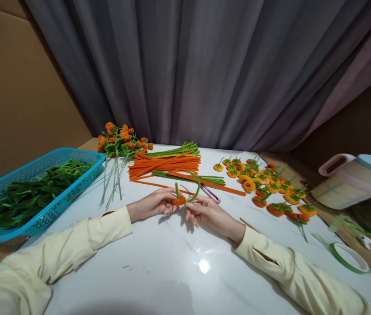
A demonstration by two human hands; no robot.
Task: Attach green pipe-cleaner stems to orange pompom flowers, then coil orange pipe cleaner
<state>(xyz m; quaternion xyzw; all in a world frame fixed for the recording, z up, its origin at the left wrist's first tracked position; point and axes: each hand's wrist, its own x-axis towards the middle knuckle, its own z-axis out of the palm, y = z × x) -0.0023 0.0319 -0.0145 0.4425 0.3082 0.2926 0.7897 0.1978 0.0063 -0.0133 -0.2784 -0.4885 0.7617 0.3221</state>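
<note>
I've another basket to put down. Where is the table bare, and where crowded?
Barest: the table at its near edge, between the sleeves, nearer than the left hand and right hand pinching a small pumpkin. A smaller patch: between right sleeve and tape roll. Crowded: pipe cleaners behind the hands, loose pumpkins at right, blue basket at left.

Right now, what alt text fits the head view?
Two hands in cream sleeves meet over a white table: the left hand pinches an orange pompom, the right hand a green pipe cleaner curling up from it. Behind lie orange and green pipe cleaners, a blue basket of green pieces to the left, finished orange flowers to the right.
</note>
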